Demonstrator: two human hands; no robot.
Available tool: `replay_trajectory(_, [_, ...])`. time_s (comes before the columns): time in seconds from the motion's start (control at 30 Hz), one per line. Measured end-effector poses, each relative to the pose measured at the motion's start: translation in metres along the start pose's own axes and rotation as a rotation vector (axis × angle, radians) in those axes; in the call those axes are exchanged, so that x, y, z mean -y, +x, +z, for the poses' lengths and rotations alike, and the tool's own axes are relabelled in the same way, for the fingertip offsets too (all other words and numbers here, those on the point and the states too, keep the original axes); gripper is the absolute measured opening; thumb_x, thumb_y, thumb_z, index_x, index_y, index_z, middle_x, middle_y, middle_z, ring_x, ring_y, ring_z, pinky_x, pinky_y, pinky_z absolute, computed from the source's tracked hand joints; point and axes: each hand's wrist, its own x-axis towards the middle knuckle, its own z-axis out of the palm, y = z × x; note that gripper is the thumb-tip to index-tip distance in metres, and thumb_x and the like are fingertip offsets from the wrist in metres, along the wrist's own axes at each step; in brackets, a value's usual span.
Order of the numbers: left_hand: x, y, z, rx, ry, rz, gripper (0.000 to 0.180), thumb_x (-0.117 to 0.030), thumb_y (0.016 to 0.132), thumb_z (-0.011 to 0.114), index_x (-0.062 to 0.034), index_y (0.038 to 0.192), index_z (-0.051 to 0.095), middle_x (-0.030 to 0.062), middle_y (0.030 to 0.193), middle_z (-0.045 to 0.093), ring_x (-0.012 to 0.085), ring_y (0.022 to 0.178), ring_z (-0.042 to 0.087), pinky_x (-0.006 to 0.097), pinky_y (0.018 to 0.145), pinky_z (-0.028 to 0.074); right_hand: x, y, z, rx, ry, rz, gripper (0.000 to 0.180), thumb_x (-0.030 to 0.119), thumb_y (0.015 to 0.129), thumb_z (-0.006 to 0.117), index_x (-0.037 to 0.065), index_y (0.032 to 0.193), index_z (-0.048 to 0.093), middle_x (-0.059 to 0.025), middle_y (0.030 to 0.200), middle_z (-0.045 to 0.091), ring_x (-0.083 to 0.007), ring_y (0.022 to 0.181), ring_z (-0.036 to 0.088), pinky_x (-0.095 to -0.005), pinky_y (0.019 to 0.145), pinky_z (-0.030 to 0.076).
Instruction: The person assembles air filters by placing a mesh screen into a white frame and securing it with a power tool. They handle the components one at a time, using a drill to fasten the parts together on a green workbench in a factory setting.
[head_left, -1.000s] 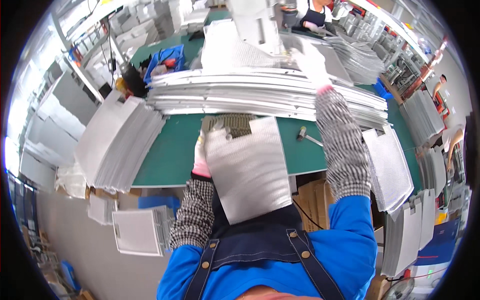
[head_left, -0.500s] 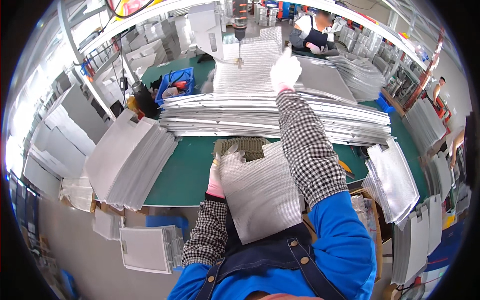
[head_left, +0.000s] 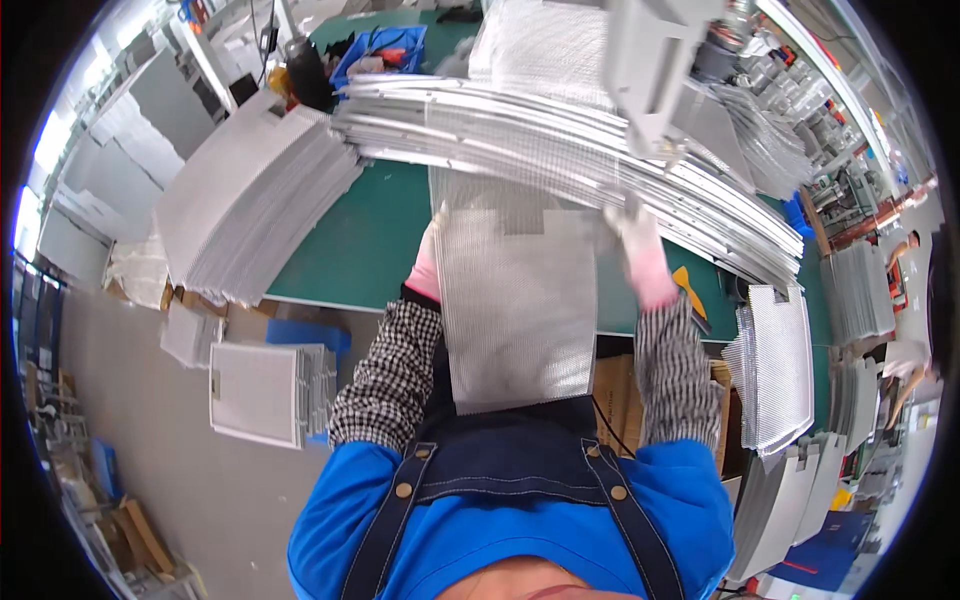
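A silvery mesh panel [head_left: 520, 310] with a rectangular notch in its far edge hangs over the table's front edge, its near end close to my apron. My left hand [head_left: 428, 258], in a white and pink glove, grips its left edge. Near the panel's far right corner is my right hand [head_left: 642, 255], gloved the same way. Motion smears its fingers, so I cannot tell whether they touch the panel. Beyond the notch, another layer of mesh [head_left: 475, 188] shows, running up to the stacked metal strips. A white machine housing [head_left: 655, 65] hangs over these strips, above my right hand.
A long pile of metal strips [head_left: 560, 140] crosses the green table [head_left: 335, 235]. Panel stacks stand at left [head_left: 235, 210] and right [head_left: 780, 360]. A blue bin [head_left: 385, 55] sits at the back left. A yellow-handled tool [head_left: 690, 290] lies right of my right hand.
My right hand has come back from the far upright mesh stack to the panel's right side. The view has tilted downward, and the white housing now appears farther right.
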Motion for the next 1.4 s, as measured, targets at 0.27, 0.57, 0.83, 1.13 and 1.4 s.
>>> replay_trajectory(0.27, [0.015, -0.004, 0.031, 0.012, 0.178, 0.047, 0.098, -0.079, 0.092, 0.042, 0.0019, 0.147, 0.042, 0.0224, 0.132, 0.06, 0.0303, 0.11, 0.064, 0.045, 0.093, 0.058, -0.045, -0.135, 0.001, -0.059, 0.092, 0.266, 0.038, 0.002, 0.096, 0.056, -0.004, 0.133, 0.052, -0.0117, 0.109, 0.068, -0.0163, 0.09, 0.069, -0.0286, 0.073, 0.059])
replay_trajectory(0.57, [0.021, -0.005, 0.039, -0.057, 0.351, 0.113, 0.108, -0.082, 0.085, 0.051, 0.0023, 0.15, 0.034, 0.0245, 0.13, 0.058, 0.0318, 0.11, 0.062, 0.047, 0.092, 0.056, -0.061, -0.134, -0.007, -0.116, -0.141, 0.232, 0.039, 0.003, 0.094, 0.058, -0.006, 0.132, 0.054, -0.0116, 0.115, 0.067, -0.0159, 0.103, 0.064, -0.0287, 0.09, 0.052])
replay_trajectory(0.83, [0.012, -0.006, 0.03, -0.04, 0.454, 0.314, 0.08, -0.064, 0.094, 0.056, -0.0019, 0.144, 0.048, 0.0188, 0.135, 0.056, 0.0287, 0.113, 0.056, 0.043, 0.101, 0.048, -0.021, -0.147, -0.038, 0.003, -0.658, 0.118, 0.037, 0.021, 0.092, 0.066, 0.001, 0.123, 0.062, -0.0148, 0.108, 0.07, -0.0244, 0.092, 0.07, -0.0376, 0.085, 0.057])
replay_trajectory(1.13, [0.022, -0.004, 0.036, -0.114, 0.527, 0.182, 0.088, -0.067, 0.097, 0.048, 0.003, 0.15, 0.042, 0.0201, 0.135, 0.054, 0.0286, 0.108, 0.054, 0.044, 0.103, 0.045, 0.079, -0.278, -0.234, -0.501, -1.9, 0.486, 0.081, 0.046, 0.075, 0.08, 0.017, 0.145, 0.051, -0.0175, 0.149, 0.047, -0.0352, 0.141, 0.042, -0.0481, 0.114, 0.036])
replay_trajectory(1.4, [0.003, -0.006, 0.011, -0.188, 0.583, 0.095, 0.084, -0.069, 0.1, 0.036, -0.0054, 0.155, 0.035, 0.0176, 0.149, 0.045, 0.032, 0.133, 0.043, 0.046, 0.114, 0.035, 0.041, -0.29, -0.293, -0.806, -1.847, 0.394, 0.105, 0.055, 0.065, 0.085, 0.013, 0.152, 0.044, -0.0194, 0.152, 0.044, -0.0384, 0.141, 0.041, -0.0483, 0.116, 0.036])
